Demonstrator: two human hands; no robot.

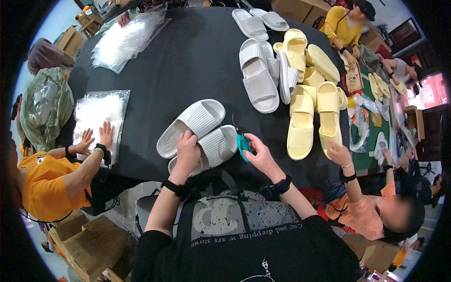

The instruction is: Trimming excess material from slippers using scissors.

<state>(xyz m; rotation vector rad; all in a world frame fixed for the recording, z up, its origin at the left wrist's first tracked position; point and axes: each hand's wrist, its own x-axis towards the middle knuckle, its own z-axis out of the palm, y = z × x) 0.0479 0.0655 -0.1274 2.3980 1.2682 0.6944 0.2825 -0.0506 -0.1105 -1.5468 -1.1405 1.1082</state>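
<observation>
A pair of light grey slide sandals lies side by side on the black table in front of me. One is the left grey slide [199, 115], the other the right grey slide [218, 146]. My left hand [188, 152] is closed at the inner edge of the left slide, over the gap between the two; its fingertips are partly hidden. In my right hand [261, 159] is a pair of small scissors with teal handles [243, 147]. Their dark blades point away from me, just right of the right slide's strap.
Loose grey slides [259, 77] and yellow slides [300, 123] pile up to the right. A co-worker's hand [339, 154] touches a near yellow slide. At left, another person's hands press on stacked clear bags [109, 105]. More clear bags [124, 44] lie farther back on the black table [192, 56].
</observation>
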